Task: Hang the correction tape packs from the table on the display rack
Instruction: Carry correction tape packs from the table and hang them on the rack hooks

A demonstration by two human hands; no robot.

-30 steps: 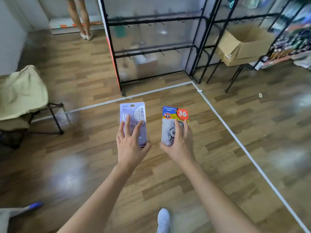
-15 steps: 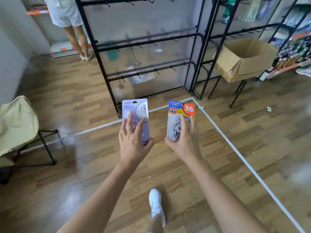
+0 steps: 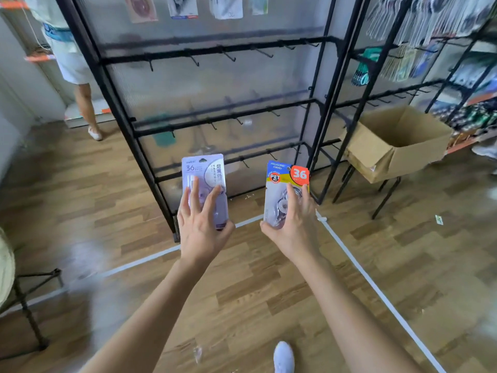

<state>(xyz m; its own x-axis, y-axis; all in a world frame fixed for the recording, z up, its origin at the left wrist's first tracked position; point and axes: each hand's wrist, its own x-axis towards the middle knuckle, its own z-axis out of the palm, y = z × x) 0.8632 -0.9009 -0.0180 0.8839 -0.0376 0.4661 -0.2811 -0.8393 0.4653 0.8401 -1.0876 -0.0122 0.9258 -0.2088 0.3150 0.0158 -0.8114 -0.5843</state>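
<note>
Mid-frame, left hand (image 3: pixel 200 230) clamps a lilac carded tape pack (image 3: pixel 201 168); right hand (image 3: pixel 293 224), a blue-and-yellow carded pack (image 3: pixel 279 176). Slip each hang-hole, barely visible, squarely onto the black metal rack (image 3: pixel 174 53) hooks (image 3: pixel 230 56).

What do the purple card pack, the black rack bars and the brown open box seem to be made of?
Purple correction tape pack: printed card with a clear plastic blister, likely; it shows glossy glare. Black display rack: probably painted metal, matte; thin straight bars and hooks. Brown open box: cardboard, dull, with creased flaps.
</note>
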